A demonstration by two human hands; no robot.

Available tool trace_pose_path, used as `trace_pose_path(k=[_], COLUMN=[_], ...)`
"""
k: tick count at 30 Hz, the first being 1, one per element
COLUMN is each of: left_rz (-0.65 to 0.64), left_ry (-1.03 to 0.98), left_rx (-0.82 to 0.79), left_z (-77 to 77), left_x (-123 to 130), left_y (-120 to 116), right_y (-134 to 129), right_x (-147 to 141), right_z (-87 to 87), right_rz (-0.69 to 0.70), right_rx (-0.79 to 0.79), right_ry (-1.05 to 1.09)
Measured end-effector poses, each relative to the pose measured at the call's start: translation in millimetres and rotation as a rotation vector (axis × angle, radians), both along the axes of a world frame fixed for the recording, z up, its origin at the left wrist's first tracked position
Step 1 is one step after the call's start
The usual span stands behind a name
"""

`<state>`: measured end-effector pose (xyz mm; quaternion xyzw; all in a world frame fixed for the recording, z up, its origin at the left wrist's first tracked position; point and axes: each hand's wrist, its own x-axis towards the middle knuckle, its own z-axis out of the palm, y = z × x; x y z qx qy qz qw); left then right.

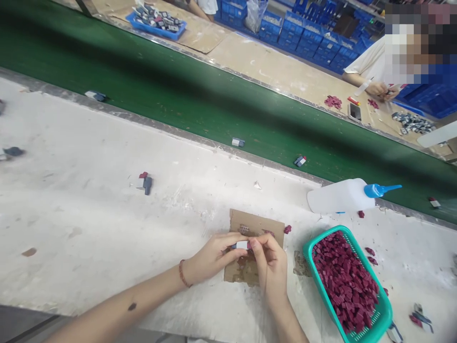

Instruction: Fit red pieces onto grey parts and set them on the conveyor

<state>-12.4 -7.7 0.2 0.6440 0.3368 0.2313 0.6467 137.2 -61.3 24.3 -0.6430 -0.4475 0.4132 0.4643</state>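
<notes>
My left hand (pixel 221 250) pinches a small white-and-grey plastic part (pixel 242 245) between thumb and fingers. At the part's right end, my right hand (pixel 269 259) has its thumb and forefinger closed on a small dark red piece (pixel 249 246), mostly covered by the fingertips. Both hands are over a stained cardboard sheet (pixel 232 274) on the white table. To the right stands a green basket (pixel 384 312) heaped with dark red pieces (pixel 342 281). One loose red piece (pixel 287 229) lies at the cardboard's right edge.
A white bottle with a blue nozzle (pixel 339 196) lies behind the basket. Beyond runs a green conveyor belt (pixel 178 105) carrying several small parts. An assembled part (pixel 145 183) rests on the table at left. Across the belt, a co-worker's hands (pixel 382 90) handle small pieces.
</notes>
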Motion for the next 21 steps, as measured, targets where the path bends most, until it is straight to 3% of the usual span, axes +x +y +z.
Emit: trace_pose_path(k=[7, 12, 16, 21], left_rz=[0.023, 0.250, 0.383, 0.543], left_ry=[0.020, 0.091, 0.117, 0.374], left_rx=[0.067, 0.036, 0.169, 0.533], left_z=[6.2, 17.3, 16.0, 2.3], left_x=[0, -1, -1, 5], left_y=[-1, 17, 69, 165], right_y=[-9, -30, -46, -52], right_x=[22, 85, 128, 136], right_z=[16.6, 32.7, 21.1, -2.9], right_rz=[0.063, -0.187, -0.189, -0.115], right_rx=[0.008, 0.066, -0.040, -0.002], right_ry=[-0.058, -0.576, -1.015, -1.251])
